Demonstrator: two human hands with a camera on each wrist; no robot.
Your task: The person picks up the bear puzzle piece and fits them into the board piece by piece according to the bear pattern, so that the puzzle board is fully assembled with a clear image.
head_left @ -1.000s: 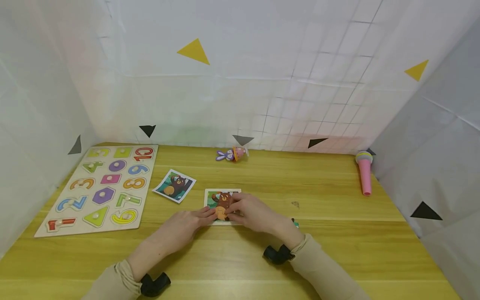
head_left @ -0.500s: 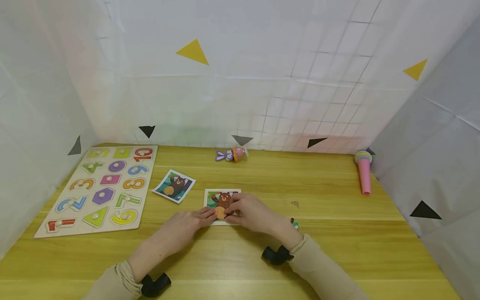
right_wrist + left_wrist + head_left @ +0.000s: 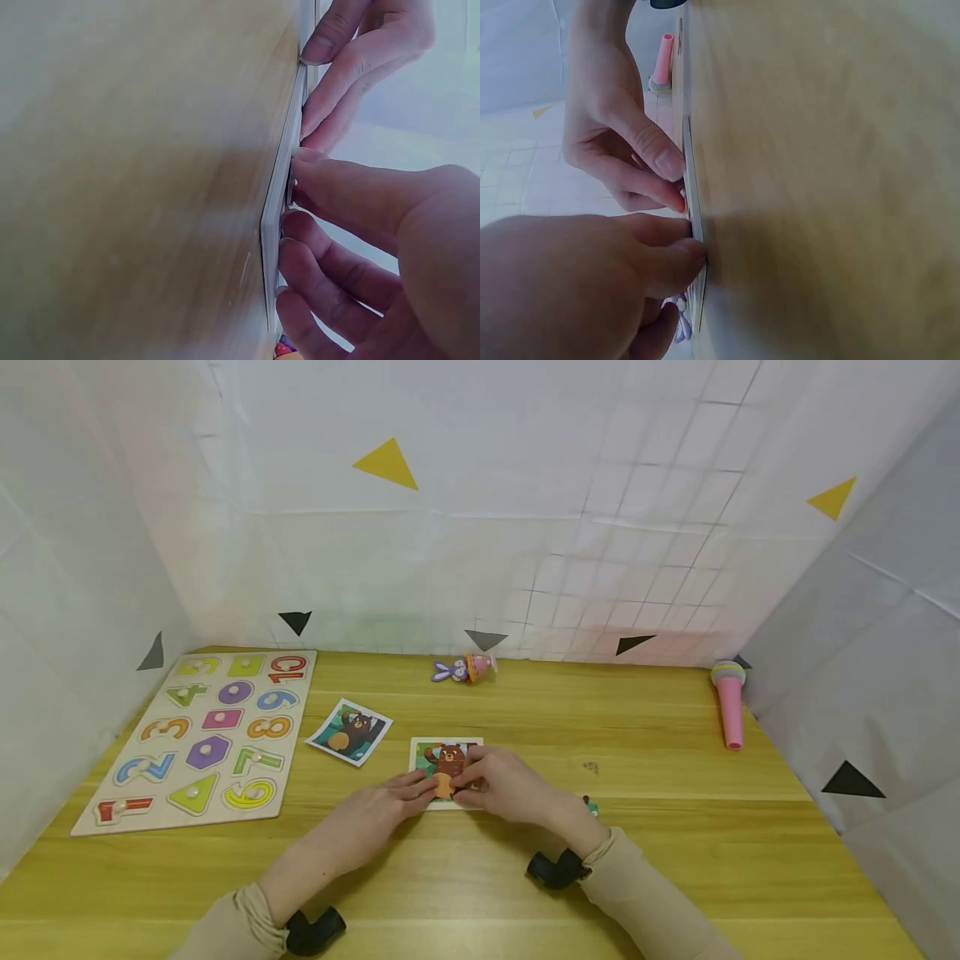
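A small square bear jigsaw puzzle (image 3: 448, 755) lies flat on the table between both hands in the head view. My left hand (image 3: 371, 818) rests its nearly straight fingers on the puzzle's lower left; in the left wrist view its thumb (image 3: 688, 255) is right at the near edge. At the puzzle's right side, my right hand (image 3: 513, 787) pinches a puzzle piece between thumb and fingers. The piece's dark edge (image 3: 291, 187) shows slightly raised in the right wrist view. The right fingers cover much of the picture's right side.
Left of the puzzle lies a matching bear picture card (image 3: 349, 732), with a wooden number-and-shape board (image 3: 288, 777) farther left. A purple rabbit toy (image 3: 461, 669) lies at the back, and a pink toy microphone (image 3: 730, 710) at the far right. A small green object (image 3: 592, 809) peeks out behind the right wrist.
My left fingertips have shifted slightly to the right over the puzzle. The right hand stays almost in place at the puzzle's right side.
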